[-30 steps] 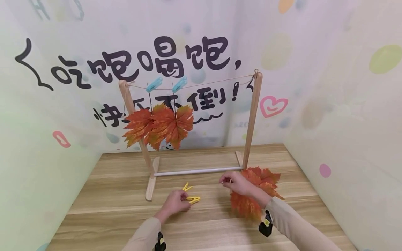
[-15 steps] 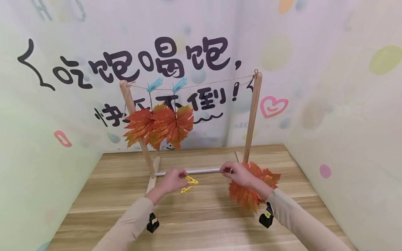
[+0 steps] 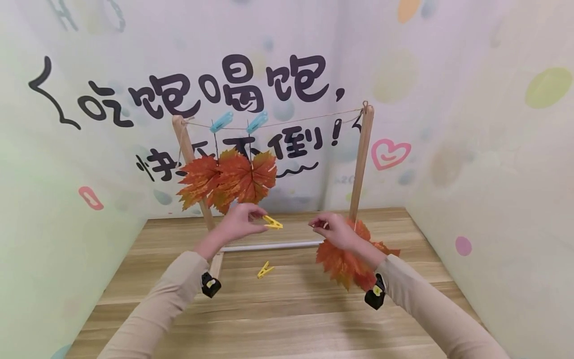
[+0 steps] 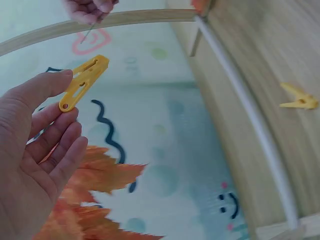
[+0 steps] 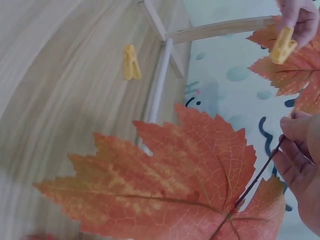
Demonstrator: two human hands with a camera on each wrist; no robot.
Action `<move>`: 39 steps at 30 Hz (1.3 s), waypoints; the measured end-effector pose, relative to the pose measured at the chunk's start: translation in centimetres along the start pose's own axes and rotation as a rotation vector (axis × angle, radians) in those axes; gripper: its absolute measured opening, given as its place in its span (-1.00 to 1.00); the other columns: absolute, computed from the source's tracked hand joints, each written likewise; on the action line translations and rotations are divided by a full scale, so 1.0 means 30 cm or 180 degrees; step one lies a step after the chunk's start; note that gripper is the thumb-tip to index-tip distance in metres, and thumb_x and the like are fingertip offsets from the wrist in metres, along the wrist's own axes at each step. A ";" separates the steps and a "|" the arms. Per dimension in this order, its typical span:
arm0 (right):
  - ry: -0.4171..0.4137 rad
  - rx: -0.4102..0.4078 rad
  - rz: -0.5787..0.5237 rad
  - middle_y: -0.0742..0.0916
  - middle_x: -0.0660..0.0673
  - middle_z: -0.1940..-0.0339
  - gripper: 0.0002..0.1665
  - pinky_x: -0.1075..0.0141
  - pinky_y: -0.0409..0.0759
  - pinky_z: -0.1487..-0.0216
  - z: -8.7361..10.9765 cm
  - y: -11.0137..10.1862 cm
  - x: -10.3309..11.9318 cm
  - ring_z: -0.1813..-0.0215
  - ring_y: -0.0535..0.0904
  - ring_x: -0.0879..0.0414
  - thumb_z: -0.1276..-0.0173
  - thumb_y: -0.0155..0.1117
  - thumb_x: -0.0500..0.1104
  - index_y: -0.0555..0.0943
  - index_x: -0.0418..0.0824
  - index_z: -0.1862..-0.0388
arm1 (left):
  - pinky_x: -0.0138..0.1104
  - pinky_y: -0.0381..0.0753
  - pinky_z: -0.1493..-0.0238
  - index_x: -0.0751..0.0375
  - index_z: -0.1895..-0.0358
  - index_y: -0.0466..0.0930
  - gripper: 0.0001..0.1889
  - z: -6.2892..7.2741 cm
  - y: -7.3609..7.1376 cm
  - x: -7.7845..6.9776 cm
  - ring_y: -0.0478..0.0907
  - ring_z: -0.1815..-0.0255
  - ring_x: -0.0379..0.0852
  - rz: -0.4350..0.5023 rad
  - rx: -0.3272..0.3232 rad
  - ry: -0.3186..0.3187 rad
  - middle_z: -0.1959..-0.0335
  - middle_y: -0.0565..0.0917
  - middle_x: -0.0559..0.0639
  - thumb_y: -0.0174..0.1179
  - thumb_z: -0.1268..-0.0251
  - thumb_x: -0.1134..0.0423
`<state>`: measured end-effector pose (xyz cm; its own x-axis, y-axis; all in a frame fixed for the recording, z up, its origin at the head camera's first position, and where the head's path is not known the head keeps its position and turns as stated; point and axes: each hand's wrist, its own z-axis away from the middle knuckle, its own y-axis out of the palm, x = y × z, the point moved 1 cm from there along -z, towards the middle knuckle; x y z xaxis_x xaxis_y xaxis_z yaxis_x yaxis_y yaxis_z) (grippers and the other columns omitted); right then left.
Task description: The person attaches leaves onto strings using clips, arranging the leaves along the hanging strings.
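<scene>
My left hand [image 3: 239,224] pinches a yellow clothespin [image 4: 85,82] between thumb and fingertips, raised above the table in front of the hanging leaves. Opposite it, my right hand [image 3: 334,230] pinches the thin dark stem [image 5: 260,172] of an orange-red artificial maple leaf [image 5: 170,185], which hangs below the hand. Two similar leaves [image 3: 246,177] hang from the string [image 3: 305,118] at its left part, each by its stem in a blue clothespin [image 3: 257,122]. A second yellow clothespin [image 3: 265,269] lies on the table between the arms.
The string runs between two wooden posts [image 3: 361,164] joined low down by a white rod [image 3: 273,246]. More orange leaf [image 3: 387,249] shows on the table at the right, partly behind the held one. Printed walls enclose the wooden table [image 3: 287,319].
My left hand has picked up one yellow clothespin from the table and risen with it. My right hand has lifted a little, raising the maple leaf.
</scene>
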<state>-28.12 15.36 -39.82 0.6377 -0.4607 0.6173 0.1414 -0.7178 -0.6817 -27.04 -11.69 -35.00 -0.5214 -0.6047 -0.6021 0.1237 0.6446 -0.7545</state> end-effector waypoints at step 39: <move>0.0005 -0.1330 -0.0180 0.67 -0.20 0.35 -0.85 0.34 0.56 0.27 -0.285 -0.151 0.162 0.31 0.57 0.06 -0.18 0.23 -0.37 0.60 -0.37 0.24 | -0.42 0.58 0.22 0.34 0.12 0.59 -0.66 -0.216 -0.404 -0.298 0.57 0.20 -0.01 0.0019 -0.0983 0.0368 0.19 0.63 0.16 0.34 0.03 0.33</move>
<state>-32.13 11.90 -30.39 0.6366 -0.4151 0.6499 -0.1434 -0.8918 -0.4291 -29.35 -11.06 -18.76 -0.6160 -0.5548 -0.5593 -0.1258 0.7701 -0.6254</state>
